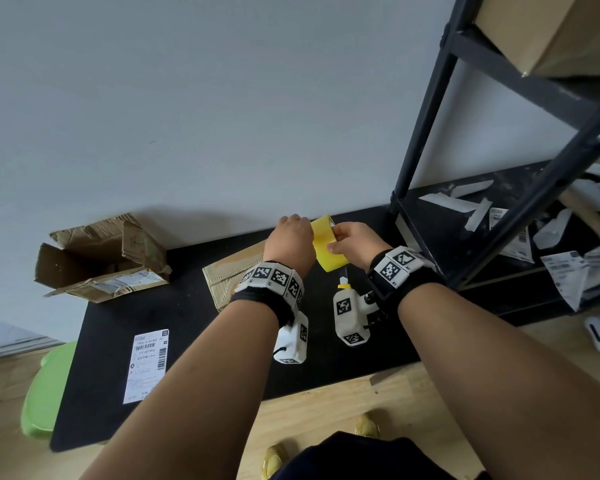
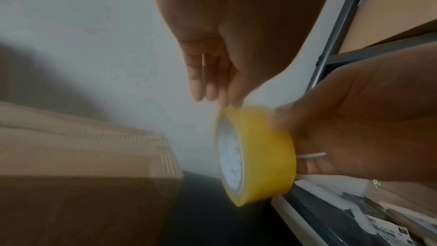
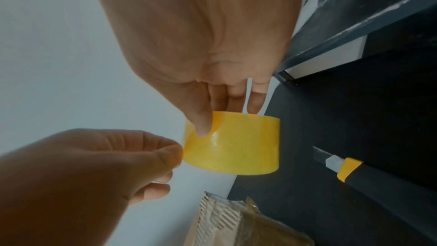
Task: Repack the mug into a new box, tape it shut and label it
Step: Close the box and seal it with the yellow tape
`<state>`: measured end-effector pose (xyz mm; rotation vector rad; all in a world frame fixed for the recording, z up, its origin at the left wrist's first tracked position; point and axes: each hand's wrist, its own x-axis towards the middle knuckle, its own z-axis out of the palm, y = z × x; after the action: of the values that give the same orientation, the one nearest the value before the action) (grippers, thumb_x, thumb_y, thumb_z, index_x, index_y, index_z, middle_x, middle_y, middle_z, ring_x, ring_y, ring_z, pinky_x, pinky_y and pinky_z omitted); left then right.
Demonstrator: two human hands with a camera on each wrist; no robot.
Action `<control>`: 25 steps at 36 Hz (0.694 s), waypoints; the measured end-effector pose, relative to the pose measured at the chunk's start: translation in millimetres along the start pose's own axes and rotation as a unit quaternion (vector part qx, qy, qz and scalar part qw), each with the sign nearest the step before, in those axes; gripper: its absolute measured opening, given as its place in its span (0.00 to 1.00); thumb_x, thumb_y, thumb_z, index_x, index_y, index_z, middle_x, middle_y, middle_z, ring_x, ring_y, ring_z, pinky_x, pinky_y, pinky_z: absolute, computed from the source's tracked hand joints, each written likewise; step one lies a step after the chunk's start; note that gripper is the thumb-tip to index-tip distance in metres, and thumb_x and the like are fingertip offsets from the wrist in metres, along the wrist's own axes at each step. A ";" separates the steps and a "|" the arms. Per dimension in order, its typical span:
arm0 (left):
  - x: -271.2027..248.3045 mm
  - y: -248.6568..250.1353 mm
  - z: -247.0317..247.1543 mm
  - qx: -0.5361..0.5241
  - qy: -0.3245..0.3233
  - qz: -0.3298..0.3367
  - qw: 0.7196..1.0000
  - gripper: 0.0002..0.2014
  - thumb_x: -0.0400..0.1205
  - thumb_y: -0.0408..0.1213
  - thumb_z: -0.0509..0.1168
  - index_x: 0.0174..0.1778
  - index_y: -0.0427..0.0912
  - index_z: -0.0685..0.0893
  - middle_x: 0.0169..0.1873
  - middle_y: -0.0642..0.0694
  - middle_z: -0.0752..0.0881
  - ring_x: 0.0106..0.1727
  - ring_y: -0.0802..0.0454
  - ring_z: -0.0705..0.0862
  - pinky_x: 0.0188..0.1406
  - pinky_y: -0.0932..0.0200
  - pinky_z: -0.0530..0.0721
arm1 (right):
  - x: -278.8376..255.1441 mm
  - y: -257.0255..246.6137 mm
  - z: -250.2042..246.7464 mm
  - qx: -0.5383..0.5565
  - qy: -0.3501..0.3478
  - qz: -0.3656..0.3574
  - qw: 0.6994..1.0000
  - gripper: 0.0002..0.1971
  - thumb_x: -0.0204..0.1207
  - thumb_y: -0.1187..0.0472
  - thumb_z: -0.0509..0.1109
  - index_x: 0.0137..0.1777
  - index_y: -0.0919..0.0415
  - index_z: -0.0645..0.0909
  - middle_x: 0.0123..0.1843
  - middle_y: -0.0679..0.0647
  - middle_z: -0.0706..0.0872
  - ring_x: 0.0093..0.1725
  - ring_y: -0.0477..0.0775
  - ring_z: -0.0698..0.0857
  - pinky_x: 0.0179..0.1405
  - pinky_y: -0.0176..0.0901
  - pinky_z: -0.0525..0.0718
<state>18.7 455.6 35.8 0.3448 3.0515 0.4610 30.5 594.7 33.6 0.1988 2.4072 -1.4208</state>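
Both hands hold a yellow tape roll (image 1: 327, 245) up above the black mat. My right hand (image 1: 347, 239) grips the roll (image 3: 236, 145), thumb on its outer face and fingers behind it. My left hand (image 1: 293, 230) pinches at the roll's near edge with thumb and forefinger (image 3: 165, 153); its fingertips (image 2: 222, 98) touch the rim of the roll (image 2: 262, 156). I cannot tell if a tape end is lifted. The new brown box (image 1: 227, 273) lies closed below my left wrist, also seen in the wrist views (image 2: 82, 156) (image 3: 224, 222). The mug is hidden.
A torn, open old box (image 1: 101, 261) sits at the mat's far left. A white shipping label (image 1: 148, 365) lies on the black mat (image 1: 187, 341). A yellow-and-black utility knife (image 3: 350, 171) lies beneath the roll. A black metal shelf (image 1: 499, 168) with papers stands at right.
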 end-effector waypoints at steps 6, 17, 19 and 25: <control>0.3 2.8 0.6 0.011 -0.058 -0.012 0.998 0.13 0.82 0.28 0.56 0.59 0.36 0.80 0.60 0.39 0.80 0.65 0.42 0.75 0.63 0.53 0.76 | -6.1 0.0 -0.6 -0.097 0.017 -0.027 0.995 0.21 0.78 0.70 0.67 0.71 0.65 0.78 0.65 0.61 0.84 0.65 0.60 0.82 0.63 0.49 0.80; -2.5 7.6 3.3 -0.019 -0.126 -0.043 0.991 0.13 0.84 0.33 0.57 0.61 0.36 0.80 0.60 0.39 0.82 0.61 0.42 0.81 0.58 0.52 0.79 | -2.4 9.7 3.9 -0.198 0.004 -0.005 0.980 0.18 0.78 0.66 0.64 0.67 0.59 0.82 0.60 0.57 0.86 0.59 0.61 0.85 0.60 0.54 0.83; -4.1 8.4 5.5 -0.039 -0.130 -0.043 0.990 0.11 0.84 0.34 0.57 0.58 0.37 0.82 0.58 0.40 0.83 0.60 0.42 0.81 0.59 0.50 0.80 | 0.0 13.9 3.7 -0.218 0.000 0.002 0.976 0.15 0.78 0.63 0.64 0.63 0.59 0.83 0.55 0.57 0.86 0.55 0.61 0.85 0.57 0.52 0.83; -3.0 5.4 6.9 -0.086 -0.124 -0.055 0.987 0.08 0.83 0.33 0.59 0.56 0.41 0.81 0.56 0.43 0.84 0.58 0.46 0.81 0.52 0.57 0.76 | 3.0 21.5 4.4 -0.229 -0.011 0.006 0.973 0.08 0.82 0.57 0.63 0.43 0.56 0.80 0.44 0.55 0.79 0.48 0.58 0.79 0.48 0.49 0.76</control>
<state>23.2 461.9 30.8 0.2076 2.7483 0.6183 34.9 601.2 12.9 0.0816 2.6267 -0.8201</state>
